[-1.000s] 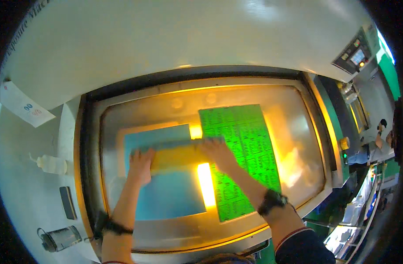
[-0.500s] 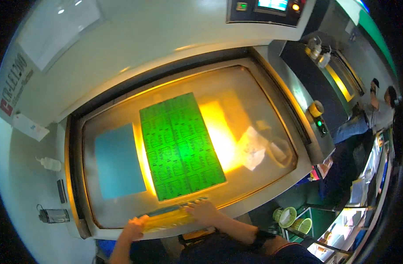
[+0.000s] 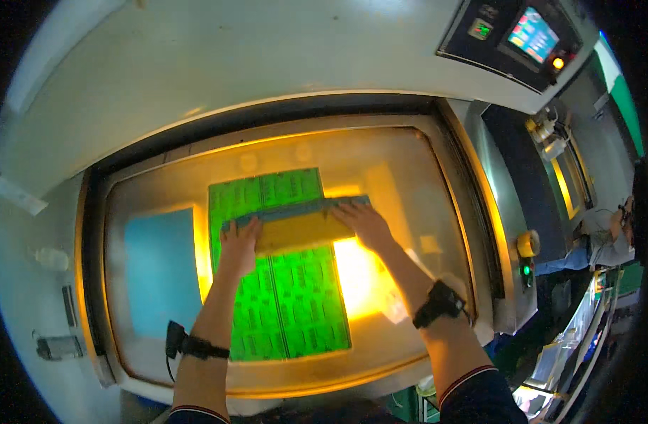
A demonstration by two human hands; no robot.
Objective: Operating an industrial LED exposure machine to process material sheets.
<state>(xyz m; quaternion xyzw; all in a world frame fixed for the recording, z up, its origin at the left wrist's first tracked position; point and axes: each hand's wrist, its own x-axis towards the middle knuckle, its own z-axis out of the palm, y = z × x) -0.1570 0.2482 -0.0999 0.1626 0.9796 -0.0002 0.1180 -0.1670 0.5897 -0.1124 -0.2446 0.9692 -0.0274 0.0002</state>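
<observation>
A long bar (image 3: pixel 304 232) with a blue-grey top edge and a yellow face lies across the upper part of a green patterned panel (image 3: pixel 292 304). It looks like a wide squeegee, though blur hides the detail. At its left end, my left hand (image 3: pixel 239 244) grips it with fingers over the top edge. My right hand (image 3: pixel 365 222) grips it near the other end in the same way. The bar runs past the panel's right side. Left of the panel lies a plain light-blue sheet (image 3: pixel 161 272). Yellow light glows through the bed (image 3: pixel 395 169) beneath them.
A raised metal frame rings the bed, and a large pale hood (image 3: pixel 267 56) stands behind it. A crumpled white cloth (image 3: pixel 396 307) lies near my right forearm. A roll of yellow tape (image 3: pixel 527 244) sits on the right rail. Another person (image 3: pixel 607 230) is at the far right.
Both hands have carried the bar from the bed's front edge forward onto the upper part of the green panel. The view has also shifted.
</observation>
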